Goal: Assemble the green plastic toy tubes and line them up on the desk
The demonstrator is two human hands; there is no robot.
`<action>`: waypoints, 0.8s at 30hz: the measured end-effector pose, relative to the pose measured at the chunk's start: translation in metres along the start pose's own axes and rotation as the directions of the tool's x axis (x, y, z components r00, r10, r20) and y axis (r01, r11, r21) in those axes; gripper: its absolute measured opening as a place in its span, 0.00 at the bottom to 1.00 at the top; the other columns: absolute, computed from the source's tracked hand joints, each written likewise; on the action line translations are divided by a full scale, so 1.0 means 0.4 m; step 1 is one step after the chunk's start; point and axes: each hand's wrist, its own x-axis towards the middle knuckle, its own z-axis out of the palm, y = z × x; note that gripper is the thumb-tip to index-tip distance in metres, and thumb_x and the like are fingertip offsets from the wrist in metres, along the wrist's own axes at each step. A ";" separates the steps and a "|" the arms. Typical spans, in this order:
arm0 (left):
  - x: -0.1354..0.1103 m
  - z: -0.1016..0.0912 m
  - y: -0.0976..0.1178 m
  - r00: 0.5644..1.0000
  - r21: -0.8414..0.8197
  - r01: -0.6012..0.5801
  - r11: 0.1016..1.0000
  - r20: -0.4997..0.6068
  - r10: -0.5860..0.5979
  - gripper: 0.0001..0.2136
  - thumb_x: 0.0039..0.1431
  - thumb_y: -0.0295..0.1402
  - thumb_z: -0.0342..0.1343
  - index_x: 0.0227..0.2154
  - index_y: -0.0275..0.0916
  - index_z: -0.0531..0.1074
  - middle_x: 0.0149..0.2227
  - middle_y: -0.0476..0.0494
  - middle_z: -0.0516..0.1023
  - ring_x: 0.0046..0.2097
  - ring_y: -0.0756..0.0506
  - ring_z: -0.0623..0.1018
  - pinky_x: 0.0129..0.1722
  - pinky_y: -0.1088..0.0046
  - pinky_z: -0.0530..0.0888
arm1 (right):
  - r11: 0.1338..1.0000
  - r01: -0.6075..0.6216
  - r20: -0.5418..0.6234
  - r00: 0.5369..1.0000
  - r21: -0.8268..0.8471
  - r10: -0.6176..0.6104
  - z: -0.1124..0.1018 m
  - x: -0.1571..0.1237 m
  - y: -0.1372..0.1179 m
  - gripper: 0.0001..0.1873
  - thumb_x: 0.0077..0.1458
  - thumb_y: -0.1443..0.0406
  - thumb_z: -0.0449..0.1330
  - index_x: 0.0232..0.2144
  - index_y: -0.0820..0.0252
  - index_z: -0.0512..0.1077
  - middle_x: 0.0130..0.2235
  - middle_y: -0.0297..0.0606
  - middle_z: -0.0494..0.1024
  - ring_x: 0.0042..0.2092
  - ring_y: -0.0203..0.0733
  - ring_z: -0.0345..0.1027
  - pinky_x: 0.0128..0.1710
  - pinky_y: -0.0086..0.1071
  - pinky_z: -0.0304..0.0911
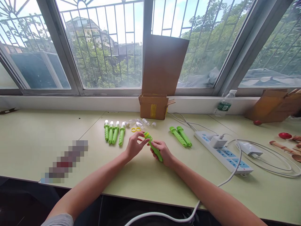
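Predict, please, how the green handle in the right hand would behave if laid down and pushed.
The green handle seems stiff, looking straight in the right hand. Its rounded body may roll, perhaps curving, since one end widens.

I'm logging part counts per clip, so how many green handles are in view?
7: four green handles left of the yellow rings, one in the right hand two left of the power strip. Any inside the cardboard boxes would be hidden.

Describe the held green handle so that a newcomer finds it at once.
Find the central cardboard box and come nearer across the table. The right hand grips the green handle; the left hand is at its yellow end. Unlike neighbouring green handles, it is held.
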 end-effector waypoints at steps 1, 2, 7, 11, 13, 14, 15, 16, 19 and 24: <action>0.000 0.000 0.001 1.000 -0.002 -0.001 1.000 0.001 0.001 0.11 0.52 0.38 0.59 0.32 0.37 0.67 0.42 0.40 0.75 0.38 0.47 0.78 0.31 0.69 0.80 | 1.000 0.000 0.005 1.000 0.002 0.000 0.001 0.000 -0.001 0.18 0.49 0.52 0.58 0.29 0.63 0.69 0.19 0.30 0.67 0.14 0.30 0.56 0.11 0.25 0.45; 0.000 0.001 0.001 1.000 -0.004 -0.004 1.000 0.001 0.004 0.11 0.52 0.38 0.59 0.32 0.37 0.67 0.41 0.40 0.75 0.39 0.47 0.78 0.31 0.69 0.80 | 1.000 0.000 0.010 1.000 0.004 0.000 0.002 -0.001 -0.002 0.18 0.49 0.52 0.57 0.29 0.63 0.69 0.18 0.30 0.66 0.14 0.30 0.56 0.11 0.25 0.45; -0.001 0.003 0.001 1.000 -0.011 -0.029 1.000 -0.012 0.029 0.10 0.52 0.37 0.59 0.32 0.37 0.67 0.41 0.40 0.76 0.39 0.47 0.78 0.31 0.69 0.80 | 1.000 -0.001 0.003 1.000 -0.017 0.001 0.005 -0.004 -0.009 0.19 0.49 0.51 0.56 0.30 0.62 0.68 0.17 0.29 0.66 0.13 0.30 0.55 0.10 0.25 0.46; -0.003 0.001 -0.006 0.997 -0.014 -0.049 0.999 -0.052 0.048 0.09 0.53 0.36 0.59 0.31 0.37 0.66 0.42 0.40 0.76 0.39 0.47 0.79 0.32 0.68 0.81 | 0.995 0.060 0.006 0.998 -0.082 -0.060 0.011 -0.001 -0.012 0.21 0.49 0.51 0.56 0.37 0.60 0.67 0.21 0.31 0.70 0.14 0.32 0.58 0.11 0.25 0.50; -0.003 -0.001 -0.008 0.996 -0.001 -0.055 0.998 -0.066 0.055 0.09 0.53 0.36 0.59 0.32 0.37 0.66 0.43 0.40 0.76 0.39 0.47 0.79 0.33 0.67 0.81 | 0.979 0.119 -0.008 0.992 -0.167 -0.122 0.015 0.001 -0.009 0.21 0.49 0.51 0.57 0.40 0.59 0.66 0.23 0.31 0.71 0.15 0.32 0.59 0.12 0.26 0.53; -0.003 -0.003 -0.009 0.996 0.008 -0.059 0.998 -0.068 0.059 0.09 0.53 0.36 0.59 0.32 0.37 0.66 0.43 0.40 0.75 0.38 0.47 0.79 0.34 0.67 0.81 | 0.963 0.149 -0.025 0.987 -0.225 -0.159 0.017 0.002 -0.007 0.21 0.49 0.51 0.57 0.40 0.59 0.67 0.24 0.32 0.71 0.16 0.32 0.60 0.13 0.27 0.54; -0.003 -0.004 -0.009 0.995 0.018 -0.062 0.998 -0.071 0.063 0.09 0.53 0.35 0.59 0.32 0.37 0.66 0.44 0.40 0.75 0.38 0.47 0.79 0.34 0.66 0.81 | 0.941 0.178 -0.045 0.979 -0.287 -0.199 0.018 0.002 -0.005 0.20 0.50 0.51 0.57 0.39 0.59 0.67 0.25 0.32 0.71 0.17 0.32 0.60 0.14 0.27 0.55; -0.003 -0.005 -0.010 0.995 0.030 -0.064 0.997 -0.078 0.066 0.09 0.53 0.35 0.59 0.32 0.37 0.66 0.44 0.40 0.75 0.38 0.47 0.79 0.34 0.66 0.81 | 0.916 0.203 -0.067 0.968 -0.347 -0.240 0.019 0.003 -0.003 0.20 0.50 0.51 0.57 0.38 0.59 0.68 0.25 0.33 0.71 0.18 0.32 0.60 0.16 0.27 0.56; -0.002 -0.006 -0.010 0.992 0.063 -0.064 0.996 -0.104 0.070 0.09 0.53 0.35 0.59 0.31 0.37 0.66 0.44 0.39 0.75 0.38 0.46 0.79 0.35 0.65 0.80 | 0.841 0.248 -0.123 0.931 -0.482 -0.345 0.022 0.004 0.002 0.18 0.51 0.51 0.57 0.36 0.59 0.70 0.25 0.34 0.70 0.21 0.34 0.61 0.20 0.28 0.58; -0.002 -0.005 -0.008 0.994 0.097 -0.061 0.993 -0.085 0.069 0.09 0.53 0.37 0.58 0.32 0.37 0.67 0.43 0.40 0.75 0.41 0.45 0.78 0.34 0.66 0.80 | 0.866 0.228 -0.163 0.930 -0.444 -0.328 0.023 0.003 0.005 0.19 0.50 0.50 0.58 0.33 0.59 0.70 0.22 0.31 0.67 0.20 0.33 0.56 0.19 0.28 0.54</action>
